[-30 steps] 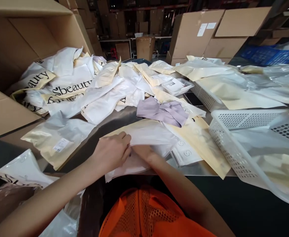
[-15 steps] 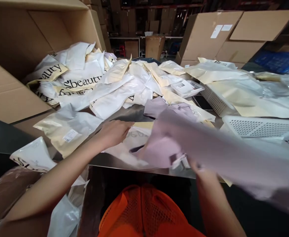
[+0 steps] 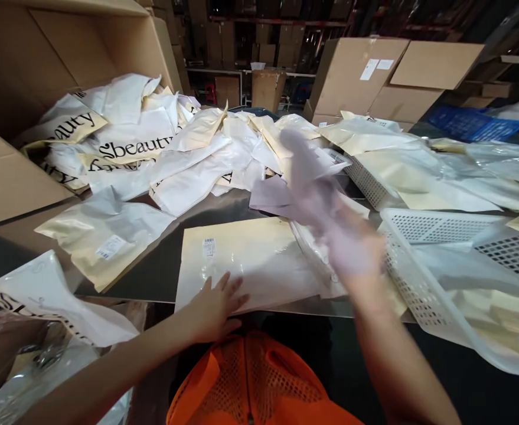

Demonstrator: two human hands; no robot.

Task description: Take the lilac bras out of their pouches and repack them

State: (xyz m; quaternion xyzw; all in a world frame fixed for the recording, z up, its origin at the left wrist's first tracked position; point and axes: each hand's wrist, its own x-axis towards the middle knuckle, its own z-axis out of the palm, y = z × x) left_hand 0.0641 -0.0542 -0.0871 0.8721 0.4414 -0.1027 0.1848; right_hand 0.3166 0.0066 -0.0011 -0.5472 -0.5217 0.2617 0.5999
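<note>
A flat cream and white plastic bag with a barcode label lies along the table's front edge. My left hand is open at the bag's lower edge, its fingers spread over the plastic. My right hand, smeared by motion, grips a lilac garment to the right of that bag; the cloth is bunched up and blurred. Behind it, a second piece of lilac cloth rests on the table. Another labelled plastic bag lies at the left.
Printed plastic bags spill from a big cardboard box at the left. A white perforated basket with bags inside stands at the right. More bags are heaped behind it. A cardboard box stands at the back.
My right hand has swung the lilac garment up and away from the front bag. My left hand has drawn back toward me and spread its fingers. The labelled bag there now shows in full.
</note>
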